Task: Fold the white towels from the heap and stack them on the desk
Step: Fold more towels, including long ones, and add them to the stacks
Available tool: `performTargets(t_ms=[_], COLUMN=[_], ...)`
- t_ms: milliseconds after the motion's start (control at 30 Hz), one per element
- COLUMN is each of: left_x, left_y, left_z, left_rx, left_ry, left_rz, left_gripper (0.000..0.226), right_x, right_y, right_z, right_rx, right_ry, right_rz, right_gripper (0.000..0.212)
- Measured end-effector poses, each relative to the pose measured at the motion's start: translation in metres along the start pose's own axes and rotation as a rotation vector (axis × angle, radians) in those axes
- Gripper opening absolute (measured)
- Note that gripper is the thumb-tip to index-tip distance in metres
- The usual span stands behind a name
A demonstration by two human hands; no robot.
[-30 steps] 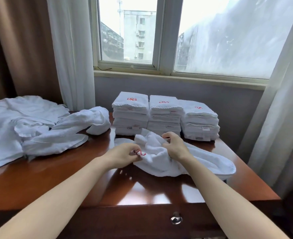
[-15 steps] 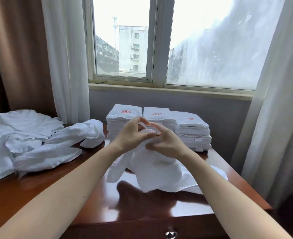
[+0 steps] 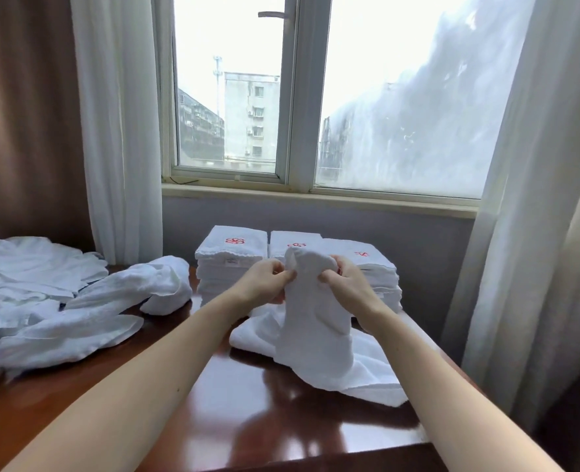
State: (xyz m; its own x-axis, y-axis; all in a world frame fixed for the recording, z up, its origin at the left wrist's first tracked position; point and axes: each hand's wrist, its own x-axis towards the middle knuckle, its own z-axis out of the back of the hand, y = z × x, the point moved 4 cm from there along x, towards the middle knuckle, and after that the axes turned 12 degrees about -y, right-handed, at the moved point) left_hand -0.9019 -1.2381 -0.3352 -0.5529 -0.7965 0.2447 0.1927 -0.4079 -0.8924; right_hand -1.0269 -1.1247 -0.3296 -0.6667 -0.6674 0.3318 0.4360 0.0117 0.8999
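Both hands, left hand (image 3: 271, 281) and right hand (image 3: 346, 282), pinch the top edge of one towel (image 3: 316, 332) close together; it hangs straight down between them, its lower end crumpled on the desk (image 3: 213, 403) before the folded stacks (image 3: 230, 264).

Heap (image 3: 26, 291) cut off at left edge — middle stack (image 3: 295, 237) half hidden behind towel (image 3: 316, 318).
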Motion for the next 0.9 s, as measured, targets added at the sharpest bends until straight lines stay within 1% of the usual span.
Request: performTargets(t_ms=[33,100,133,167,200,233,267,300,333,367,400,433,467,533,567,633,667,700,767,800,900], left_x=[-0.001,-0.003,-0.004,-0.004,-0.005,-0.006,-0.007,-0.007,-0.008,-0.007,-0.006,-0.005,-0.003,-0.005,-0.007,-0.018,-0.022,-0.024,-0.023,-0.022,-0.018], left_y=[-0.003,-0.011,-0.015,-0.018,-0.023,-0.026,-0.03,-0.032,-0.034,-0.034,-0.033,-0.03,-0.026,-0.018,-0.015,-0.011,-0.008,-0.005,-0.003,-0.003,-0.002], left_z=[-0.003,-0.009,-0.011,-0.013,-0.016,-0.018,-0.02,-0.022,-0.025,-0.027,-0.029,-0.033,-0.038,-0.049,-0.055,-0.072,-0.081,-0.09,-0.099,-0.099,-0.086], left_rx=[-0.056,-0.181,-0.269,-0.355,-0.421,-0.439,-0.406,-0.349,-0.29,-0.24,-0.204,-0.177,-0.16,-0.131,-0.117,-0.113,-0.106,-0.099,-0.131,-0.163,-0.244], left_ry=[0.004,0.004,0.006,0.018,0.045,0.076,0.094,0.089,0.057,0.002,-0.048,-0.061,-0.02,0.191,0.326,0.575,0.616,0.585,0.43,0.397,0.412], left_rz=[0.009,0.024,0.04,0.051,0.048,0.016,-0.044,-0.114,-0.174,-0.21,-0.22,-0.209,-0.176,-0.094,-0.077,-0.117,-0.141,-0.149,-0.149,-0.139,-0.124], left_gripper=[0.023,0.021,0.019,0.016,0.013,0.011,0.013,0.02,0.03,0.039,0.044,0.047,0.052,0.059,0.057,0.05,0.047,0.043,0.034,0.031,0.03], right_x=[-0.002,-0.005,-0.006,-0.007,-0.007,-0.005,-0.002,0.001,0.004,0.006,0.007,0.008,0.009,0.009,0.009,0.011,0.012,0.013,0.013,0.012,0.01], right_y=[-0.001,-0.001,0.001,0.002,0.003,0.004,0.005,0.007,0.008,0.009,0.011,0.014,0.018,0.025,0.027,0.031,0.031,0.032,0.032,0.031,0.028], right_z=[-0.001,0.001,0.001,0.001,0.002,0.003,0.006,0.011,0.016,0.022,0.027,0.033,0.038,0.046,0.05,0.058,0.062,0.065,0.067,0.068,0.078], right_rx=[-0.017,-0.135,-0.205,-0.259,-0.283,-0.275,-0.255,-0.236,-0.214,-0.178,-0.135,-0.091,-0.051,0.018,0.047,0.127,0.181,0.231,0.276,0.284,0.284], right_ry=[0.035,0.08,0.107,0.126,0.117,0.074,0.01,-0.06,-0.118,-0.161,-0.199,-0.238,-0.279,-0.355,-0.397,-0.492,-0.528,-0.552,-0.575,-0.592,-0.69], right_rz=[0.007,0.066,0.104,0.137,0.165,0.187,0.199,0.19,0.164,0.138,0.122,0.116,0.117,0.123,0.126,0.105,0.081,0.059,0.046,0.054,0.073], right_gripper=[0.05,0.096,0.11,0.116,0.113,0.102,0.084,0.066,0.054,0.048,0.046,0.046,0.047,0.049,0.049,0.048,0.048,0.049,0.052,0.053,0.052])
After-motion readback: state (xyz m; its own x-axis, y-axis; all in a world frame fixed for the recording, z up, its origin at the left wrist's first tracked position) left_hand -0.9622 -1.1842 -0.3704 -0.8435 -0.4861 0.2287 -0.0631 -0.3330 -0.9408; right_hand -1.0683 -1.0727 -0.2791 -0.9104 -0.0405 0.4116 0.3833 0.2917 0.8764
